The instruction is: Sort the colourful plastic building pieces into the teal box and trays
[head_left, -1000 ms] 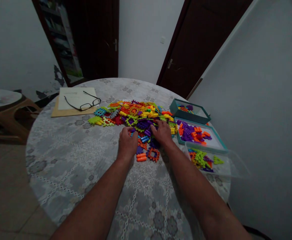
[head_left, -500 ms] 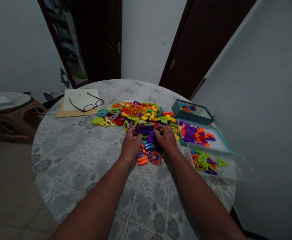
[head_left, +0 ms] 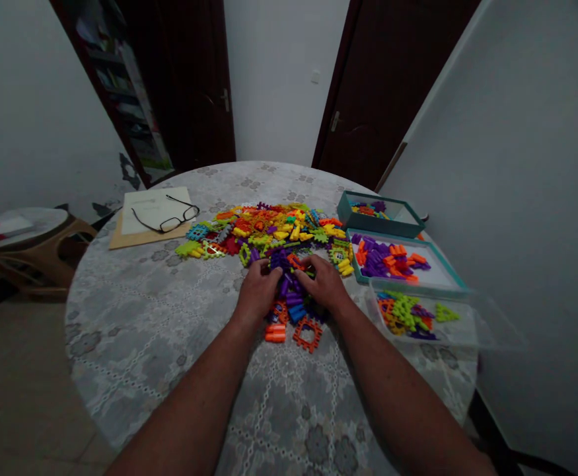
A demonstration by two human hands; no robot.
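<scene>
A heap of colourful plastic building pieces lies on the table, with flat toothed shapes and short tubes in it. At its near side, my left hand is closed on the left edge of a cluster of purple building pieces. My right hand curls round the cluster's right side, close to an orange piece; its fingertips are partly hidden. Just below the hands lie blue tubes, orange tubes and an orange toothed square frame.
At the right stand a dark green box, a teal-edged tray of purple and orange tubes, and a clear plastic box of mixed pieces. Glasses rest on papers at the left. A patterned cloth covers the round table.
The view has shifted slightly. The purple cluster between my hands has turned and spread, and an orange piece now shows by my right fingers. The loose orange pieces sit a little nearer.
</scene>
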